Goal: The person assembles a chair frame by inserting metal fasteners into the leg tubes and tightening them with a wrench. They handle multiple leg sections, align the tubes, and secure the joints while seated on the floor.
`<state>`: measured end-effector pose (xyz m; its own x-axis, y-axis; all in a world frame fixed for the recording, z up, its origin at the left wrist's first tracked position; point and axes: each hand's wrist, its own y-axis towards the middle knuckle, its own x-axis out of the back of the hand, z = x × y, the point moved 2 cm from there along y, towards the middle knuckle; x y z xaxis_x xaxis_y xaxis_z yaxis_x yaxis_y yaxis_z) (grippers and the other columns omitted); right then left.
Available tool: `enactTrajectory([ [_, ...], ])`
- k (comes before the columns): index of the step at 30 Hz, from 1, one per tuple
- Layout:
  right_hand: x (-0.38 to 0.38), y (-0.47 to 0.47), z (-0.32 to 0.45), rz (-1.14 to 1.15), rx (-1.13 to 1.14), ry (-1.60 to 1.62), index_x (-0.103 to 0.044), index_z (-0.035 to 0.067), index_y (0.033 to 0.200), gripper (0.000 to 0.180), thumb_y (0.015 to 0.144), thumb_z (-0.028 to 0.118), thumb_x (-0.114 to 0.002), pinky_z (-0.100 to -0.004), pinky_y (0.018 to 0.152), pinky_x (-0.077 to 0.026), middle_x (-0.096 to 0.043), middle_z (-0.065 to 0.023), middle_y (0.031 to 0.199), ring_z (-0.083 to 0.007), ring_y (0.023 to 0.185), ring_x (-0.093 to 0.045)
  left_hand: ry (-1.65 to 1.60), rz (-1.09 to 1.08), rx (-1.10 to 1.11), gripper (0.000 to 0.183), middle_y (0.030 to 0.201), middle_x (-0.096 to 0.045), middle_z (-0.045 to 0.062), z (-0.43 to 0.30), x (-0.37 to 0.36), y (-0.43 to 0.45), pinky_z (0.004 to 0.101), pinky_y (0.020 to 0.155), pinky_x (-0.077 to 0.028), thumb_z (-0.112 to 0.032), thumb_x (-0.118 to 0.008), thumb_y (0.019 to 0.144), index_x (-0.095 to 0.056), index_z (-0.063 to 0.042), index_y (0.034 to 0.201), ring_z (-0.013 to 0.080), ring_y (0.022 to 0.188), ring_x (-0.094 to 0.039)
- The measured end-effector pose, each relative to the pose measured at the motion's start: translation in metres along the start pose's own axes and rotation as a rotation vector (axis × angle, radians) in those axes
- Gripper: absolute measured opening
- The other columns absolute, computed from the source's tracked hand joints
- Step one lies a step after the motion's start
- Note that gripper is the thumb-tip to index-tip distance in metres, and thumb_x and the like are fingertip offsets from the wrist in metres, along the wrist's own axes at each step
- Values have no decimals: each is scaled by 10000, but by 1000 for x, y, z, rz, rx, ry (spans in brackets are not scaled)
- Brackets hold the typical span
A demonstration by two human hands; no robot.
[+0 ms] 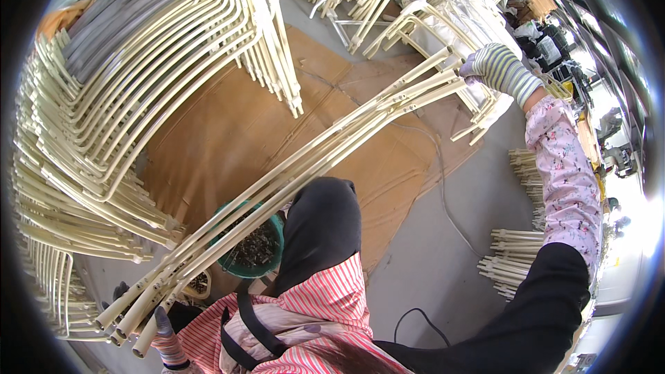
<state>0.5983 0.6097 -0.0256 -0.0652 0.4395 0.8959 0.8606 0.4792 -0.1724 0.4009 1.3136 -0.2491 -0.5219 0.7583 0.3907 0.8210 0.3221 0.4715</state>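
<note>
A bundle of long cream metal tubes (311,166) lies diagonally across my lap. My left hand (165,335), in a striped knit glove with grey fingertips, is around the lower-left tube ends, with dark fingertips showing on the far side. At the upper right, my right hand (493,70), in a yellow, grey and white striped glove, grips the other end of the bundle. Small fittings or holes show near both ends of the tubes. Beneath the tubes, a green bucket (280,241) holds many small dark metal parts.
Stacks of bent cream tube frames (119,130) rise at the left. More folded frames (441,26) stand at the top. Flattened cardboard (218,130) covers part of the grey floor. Tube bundles (511,254) lie at the right. A cable (441,176) crosses the floor; a small container (200,285) sits beside the bucket.
</note>
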Motion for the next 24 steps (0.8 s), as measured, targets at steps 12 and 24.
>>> enactTrajectory([
  [12,-13,-7,16,-155,79,-237,-564,108,827,19,819,120,-552,-417,591,-468,-560,-101,686,-292,657,-599,-5,20,-23,916,1390,-379,205,8,1,1,469,1060,-408,-315,-747,760,-192,-39,1434,331,1248,-446],
  [24,-35,147,305,-203,418,449,-367,28,1380,921,675,444,-788,-497,1042,-360,-452,-182,1365,-363,1256,-447,-59,-71,12,909,1340,-426,185,31,2,-1,449,1032,-431,-360,-780,732,-278,-4,1401,319,1198,-478],
])
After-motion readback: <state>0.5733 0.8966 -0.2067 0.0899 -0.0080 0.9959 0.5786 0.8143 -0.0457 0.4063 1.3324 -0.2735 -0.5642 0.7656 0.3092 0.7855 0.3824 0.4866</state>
